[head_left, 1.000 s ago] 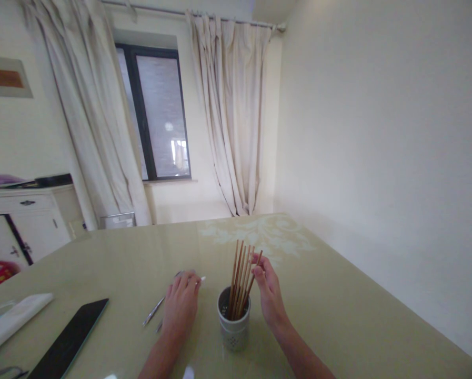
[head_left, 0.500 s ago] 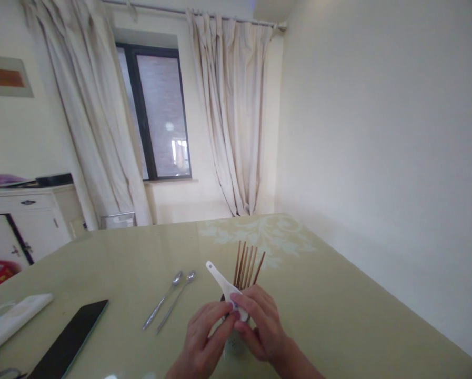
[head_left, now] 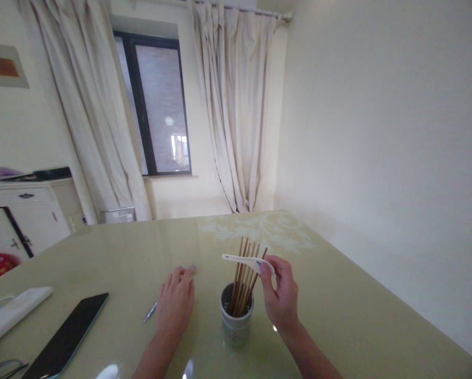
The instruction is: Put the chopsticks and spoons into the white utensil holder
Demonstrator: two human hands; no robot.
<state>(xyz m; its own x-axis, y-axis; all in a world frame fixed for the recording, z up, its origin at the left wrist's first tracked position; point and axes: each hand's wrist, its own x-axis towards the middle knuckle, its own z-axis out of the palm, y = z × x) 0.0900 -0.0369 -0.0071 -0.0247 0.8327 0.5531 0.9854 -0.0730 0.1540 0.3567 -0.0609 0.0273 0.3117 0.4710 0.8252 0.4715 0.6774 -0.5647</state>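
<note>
A white ceramic soup spoon (head_left: 243, 260) is pinched at its bowl end in my right hand (head_left: 282, 295), its handle pointing left across several brown chopsticks (head_left: 242, 281). The chopsticks stand in a grey-green utensil holder (head_left: 236, 330), which rests upright on the table between my hands. To the left, my left hand (head_left: 176, 300) lies low over two metal spoons, its fingers stretched forward and a little apart. It hides most of them; one handle end (head_left: 149, 312) shows, along with a spoon tip (head_left: 192, 268). Whether the fingers touch the spoons cannot be seen.
On the left of the glossy green table (head_left: 330, 316) lie a black flat slab (head_left: 70, 334), a white flat item (head_left: 17, 316) and a dark cable (head_left: 7, 365). A pale wall (head_left: 385, 158) borders the right side.
My hands have come apart. The right hand has carried the soup spoon up and right, while the left hand has let go and moved left over the metal spoons. The holder is now uncovered.
</note>
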